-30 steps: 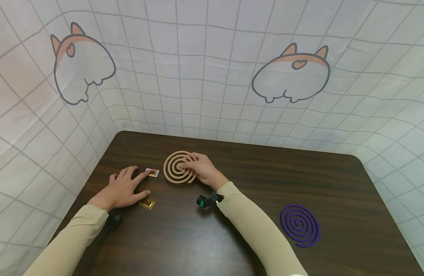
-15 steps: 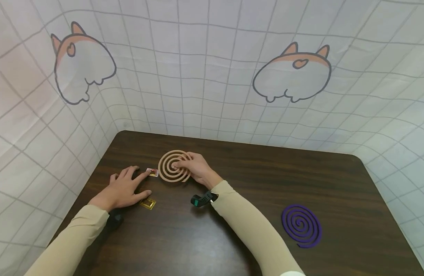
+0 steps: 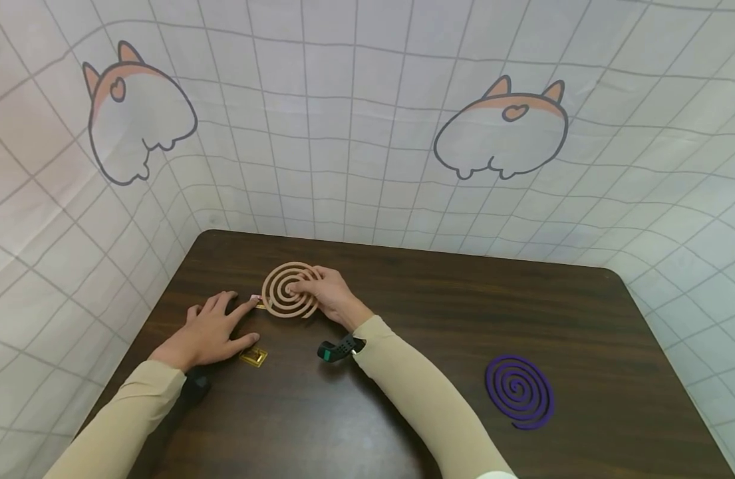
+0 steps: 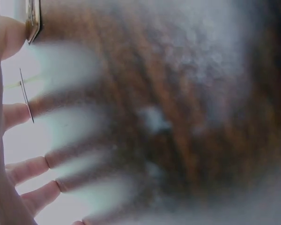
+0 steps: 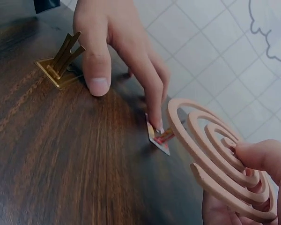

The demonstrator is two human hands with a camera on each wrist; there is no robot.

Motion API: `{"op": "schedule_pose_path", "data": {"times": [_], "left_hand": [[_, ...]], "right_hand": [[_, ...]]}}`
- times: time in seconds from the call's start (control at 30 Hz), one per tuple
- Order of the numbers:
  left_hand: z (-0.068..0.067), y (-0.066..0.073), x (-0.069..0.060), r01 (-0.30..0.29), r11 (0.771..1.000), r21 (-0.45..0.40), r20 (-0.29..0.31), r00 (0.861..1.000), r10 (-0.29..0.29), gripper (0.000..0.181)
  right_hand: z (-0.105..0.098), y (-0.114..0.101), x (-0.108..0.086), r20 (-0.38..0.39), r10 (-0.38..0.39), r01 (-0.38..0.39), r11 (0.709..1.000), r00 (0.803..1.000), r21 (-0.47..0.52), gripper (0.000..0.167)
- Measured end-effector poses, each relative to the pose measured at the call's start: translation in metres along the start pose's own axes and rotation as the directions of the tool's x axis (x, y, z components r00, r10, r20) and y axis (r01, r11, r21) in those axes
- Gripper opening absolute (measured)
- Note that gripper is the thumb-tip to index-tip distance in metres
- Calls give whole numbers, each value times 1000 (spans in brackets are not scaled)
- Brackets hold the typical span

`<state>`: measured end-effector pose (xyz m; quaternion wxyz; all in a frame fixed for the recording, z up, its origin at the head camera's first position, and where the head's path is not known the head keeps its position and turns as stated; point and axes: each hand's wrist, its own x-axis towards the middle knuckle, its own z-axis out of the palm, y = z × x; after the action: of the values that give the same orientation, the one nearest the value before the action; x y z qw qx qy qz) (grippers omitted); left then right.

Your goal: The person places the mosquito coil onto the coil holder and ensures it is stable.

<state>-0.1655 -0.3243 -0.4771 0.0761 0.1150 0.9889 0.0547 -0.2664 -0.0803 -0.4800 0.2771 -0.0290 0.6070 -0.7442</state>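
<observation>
Tilted tan coil (image 5: 225, 192) beside red-white plate (image 5: 158, 143); gold stand (image 5: 57, 69) near, prongs (image 5: 66, 52) up.

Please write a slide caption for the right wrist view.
Right hand holds tan mosquito coil; left hand touches metal stand.

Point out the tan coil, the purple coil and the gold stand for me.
Tan coil (image 5: 189, 141): right wrist view, on its outer turn.
Purple coil (image 3: 515, 386): head view, on its centre.
Gold stand (image 5: 64, 57): right wrist view, on its upright prongs.
</observation>
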Motion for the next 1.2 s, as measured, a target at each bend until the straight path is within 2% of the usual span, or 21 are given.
{"op": "schedule_pose_path", "data": {"times": [0.33,0.7,1.2], "left_hand": [[2,-3,2,2,1000,11,8,1000,-2,78],[1,0,4,17,1000,2,20,1000,-17,79],[4,-1,4,22,1000,-2,11,1000,-22,80]], "right_hand": [[10,5,6,-30,6,-5,1000,1000,26,29],[21,8,10,-13,2,-1,998,1000,68,28],[30,8,10,-10,25,-25,999,1000,40,27]]}}
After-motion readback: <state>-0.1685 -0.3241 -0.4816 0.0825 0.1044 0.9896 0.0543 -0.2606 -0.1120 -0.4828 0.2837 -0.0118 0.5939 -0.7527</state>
